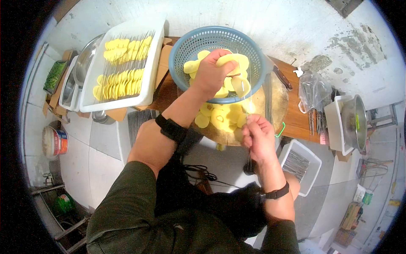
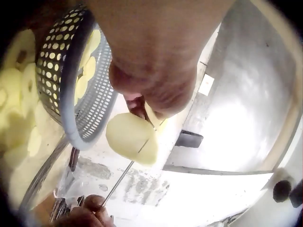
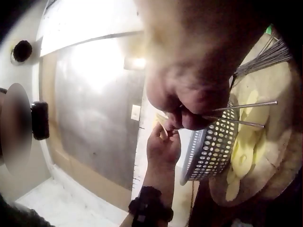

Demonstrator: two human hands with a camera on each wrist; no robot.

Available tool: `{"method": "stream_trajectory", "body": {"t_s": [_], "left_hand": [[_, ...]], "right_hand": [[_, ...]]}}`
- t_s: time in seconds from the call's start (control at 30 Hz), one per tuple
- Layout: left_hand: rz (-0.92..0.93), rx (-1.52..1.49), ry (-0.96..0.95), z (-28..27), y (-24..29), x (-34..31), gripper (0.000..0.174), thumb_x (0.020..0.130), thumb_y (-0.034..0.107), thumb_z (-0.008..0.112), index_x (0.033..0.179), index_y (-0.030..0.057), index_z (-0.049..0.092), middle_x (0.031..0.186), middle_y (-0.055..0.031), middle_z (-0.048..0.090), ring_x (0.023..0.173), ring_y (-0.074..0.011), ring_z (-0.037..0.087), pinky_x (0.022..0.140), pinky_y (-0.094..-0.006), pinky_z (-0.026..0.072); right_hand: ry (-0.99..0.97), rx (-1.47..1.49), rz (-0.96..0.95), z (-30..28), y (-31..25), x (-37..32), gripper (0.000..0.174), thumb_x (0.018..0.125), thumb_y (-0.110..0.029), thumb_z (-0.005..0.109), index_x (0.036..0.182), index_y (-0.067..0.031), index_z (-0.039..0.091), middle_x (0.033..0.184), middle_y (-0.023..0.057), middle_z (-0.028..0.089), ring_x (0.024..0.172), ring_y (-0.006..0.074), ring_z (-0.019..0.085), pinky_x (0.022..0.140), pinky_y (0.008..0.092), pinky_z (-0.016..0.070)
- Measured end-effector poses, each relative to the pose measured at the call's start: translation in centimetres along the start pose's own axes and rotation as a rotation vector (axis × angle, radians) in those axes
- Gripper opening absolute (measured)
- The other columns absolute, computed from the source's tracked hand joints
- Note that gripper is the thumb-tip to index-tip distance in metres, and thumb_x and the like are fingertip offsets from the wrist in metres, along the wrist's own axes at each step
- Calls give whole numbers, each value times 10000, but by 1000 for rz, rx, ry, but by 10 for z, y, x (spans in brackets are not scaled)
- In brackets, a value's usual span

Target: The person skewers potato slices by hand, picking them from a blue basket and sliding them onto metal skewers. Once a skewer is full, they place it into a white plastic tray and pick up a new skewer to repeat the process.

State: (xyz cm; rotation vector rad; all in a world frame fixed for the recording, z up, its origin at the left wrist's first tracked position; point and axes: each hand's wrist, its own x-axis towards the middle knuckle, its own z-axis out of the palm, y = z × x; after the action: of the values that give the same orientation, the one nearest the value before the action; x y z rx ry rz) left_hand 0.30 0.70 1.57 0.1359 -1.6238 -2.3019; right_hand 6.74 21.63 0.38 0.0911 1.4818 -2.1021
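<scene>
Over the blue perforated basket [image 1: 179, 46], my left hand [image 1: 213, 72] pinches yellow potato slices [image 1: 234, 63]. In the left wrist view a thin metal skewer [image 2: 118, 182] runs into a round potato slice [image 2: 128, 135] just below the left hand [image 2: 156, 85]. Lower and to the right, my right hand [image 1: 259, 135] grips the skewer with curled fingers. Two metal rod ends [image 3: 248, 105] stick out of the right hand [image 3: 189, 99] in the right wrist view. Loose potato slices [image 1: 220, 118] lie on the round wooden board [image 1: 277, 101] in front of the basket.
A white tray [image 1: 158, 46] at left holds rows of skewered slices. Beside the basket lie a knife [image 1: 282, 77] and a bundle of skewers [image 1: 268, 97]. A white bin [image 1: 313, 175] with more skewers stands lower right; a plastic bag [image 1: 315, 91] and metal bowl [image 1: 355, 122] are farther right.
</scene>
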Motion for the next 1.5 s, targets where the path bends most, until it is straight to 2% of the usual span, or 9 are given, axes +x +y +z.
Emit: {"method": "stream_trajectory", "body": {"t_s": [0.17,0.27,0.33,0.47,0.53,0.83,1.5], "left_hand": [[-72,-15,24,1,-3,1,218,859,43,633,1060,7,555,971,-88,629,879,-186,648,744,-315,575],[-54,-171,-4,0,-12,4,228,859,36,630,1073,17,553,981,-88,632,893,-201,651,743,-326,573],[-54,-261,14,3,-11,2,219,840,28,641,1049,14,576,945,-65,633,819,-143,634,700,-281,549],[-89,-282,33,11,2,-8,224,841,20,630,1060,10,581,965,-69,639,843,-152,638,724,-294,552],[-152,-460,9,11,-7,-6,230,846,16,617,1074,5,584,983,-70,645,869,-159,641,742,-301,549],[-123,-455,-13,9,-10,-5,252,853,13,598,1102,-15,573,1029,-81,637,907,-174,634,791,-318,537],[-140,-459,-33,5,-15,-3,214,860,34,586,1068,-13,603,999,-70,648,881,-164,637,769,-307,531]], "right_hand": [[-12,52,18,-4,-2,4,75,946,-120,542,976,-52,550,665,35,566,417,72,387,372,204,271],[-21,66,4,-5,-1,7,82,945,-123,547,982,-51,552,667,36,566,416,72,384,372,203,270],[-21,55,-15,-5,0,9,84,945,-124,549,986,-50,553,669,36,568,416,72,383,373,202,269],[-37,55,-25,-2,3,12,86,946,-128,553,987,-52,554,674,39,577,420,72,388,374,202,273],[-40,64,-22,-1,5,13,84,946,-128,554,984,-53,553,676,40,579,421,72,390,374,202,275],[-25,70,-16,7,9,19,74,949,-132,553,978,-64,545,673,40,581,410,72,386,372,204,271],[-28,69,-36,11,6,21,98,949,-143,557,979,-50,541,688,34,576,418,62,381,378,200,281]]}}
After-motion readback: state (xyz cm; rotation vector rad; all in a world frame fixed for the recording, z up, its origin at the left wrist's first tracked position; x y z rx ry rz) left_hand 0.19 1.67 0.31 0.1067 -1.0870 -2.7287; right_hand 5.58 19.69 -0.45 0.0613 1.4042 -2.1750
